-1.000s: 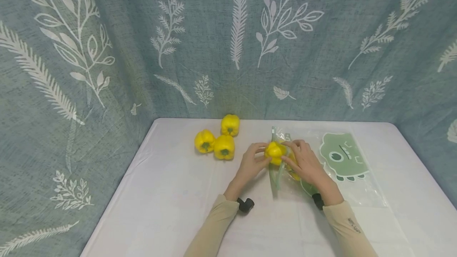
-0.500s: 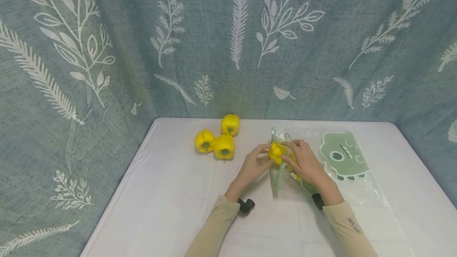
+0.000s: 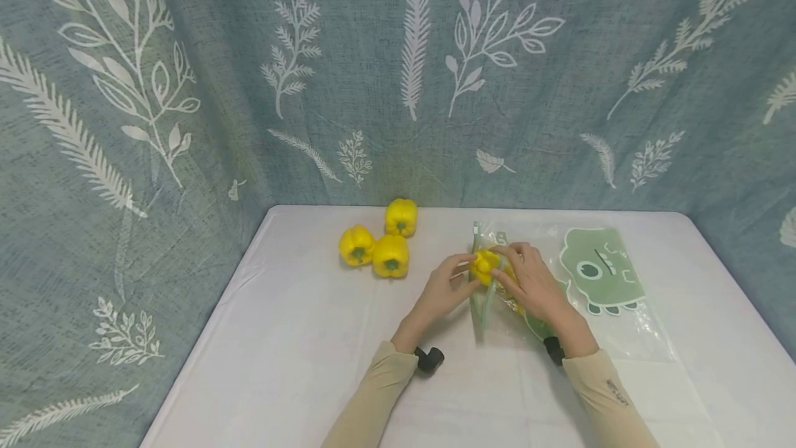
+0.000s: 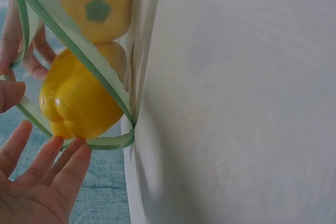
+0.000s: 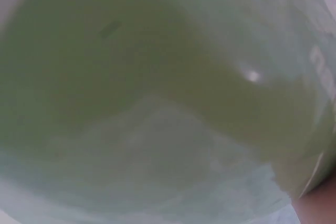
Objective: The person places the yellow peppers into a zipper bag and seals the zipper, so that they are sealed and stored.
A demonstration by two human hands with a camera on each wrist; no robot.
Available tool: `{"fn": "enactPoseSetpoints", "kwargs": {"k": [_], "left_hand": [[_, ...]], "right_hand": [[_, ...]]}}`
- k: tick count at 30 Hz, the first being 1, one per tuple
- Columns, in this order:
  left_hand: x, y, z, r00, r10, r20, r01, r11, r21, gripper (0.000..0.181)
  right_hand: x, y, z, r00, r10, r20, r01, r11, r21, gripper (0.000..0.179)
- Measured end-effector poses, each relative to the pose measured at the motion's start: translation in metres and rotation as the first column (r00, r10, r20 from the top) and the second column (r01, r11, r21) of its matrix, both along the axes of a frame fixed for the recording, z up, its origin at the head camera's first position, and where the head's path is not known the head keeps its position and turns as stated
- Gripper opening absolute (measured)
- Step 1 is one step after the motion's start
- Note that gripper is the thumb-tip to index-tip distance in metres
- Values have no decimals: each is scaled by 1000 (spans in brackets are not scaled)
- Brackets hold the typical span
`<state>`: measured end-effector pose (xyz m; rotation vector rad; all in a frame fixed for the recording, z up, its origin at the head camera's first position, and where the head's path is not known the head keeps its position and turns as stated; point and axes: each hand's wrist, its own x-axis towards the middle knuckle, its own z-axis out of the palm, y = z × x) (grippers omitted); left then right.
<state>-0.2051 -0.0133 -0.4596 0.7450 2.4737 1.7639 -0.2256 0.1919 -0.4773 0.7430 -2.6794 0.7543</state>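
A yellow bell pepper (image 4: pixel 81 98) lies part way inside the mouth of a clear zip bag (image 4: pixel 105 143) with green seal strips. My left hand (image 3: pixel 440 290) has its fingers extended, their tips against the pepper's outer end in the left wrist view. The right hand (image 3: pixel 531 282) holds the bag's mouth around the pepper, thumb and fingers spread along the edge. Deeper in the bag sits another yellow bell pepper (image 4: pixel 97 17), its green stem showing through the plastic. The right wrist view is filled by blurred green plastic, hiding that hand's fingers.
Three loose yellow bell peppers, one at the back (image 3: pixel 401 217), one at left (image 3: pixel 357 245) and one in front (image 3: pixel 390 256), stand left of the hands. The bag's printed green cartoon end (image 3: pixel 602 269) lies flat at right. A curtain (image 3: pixel 373 88) hangs behind the white table (image 3: pixel 280 365).
The pepper has moved slightly right, further into the bag's mouth, and my left hand has followed it. The right hand has stayed nearly still. The loose peppers have not moved.
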Motion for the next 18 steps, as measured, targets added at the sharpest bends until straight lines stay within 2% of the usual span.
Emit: {"fn": "enactPoseSetpoints", "kwargs": {"k": [6,18], "left_hand": [[1,0,2,999,-24,28,25,1000,-10,46],[1,-3,1,998,-56,32,57,998,-26,47]], "right_hand": [[1,-1,1,1000,-1,8,1,1000,-13,41],[3,-2,1,1000,20,-6,-21,999,-48,37]]}}
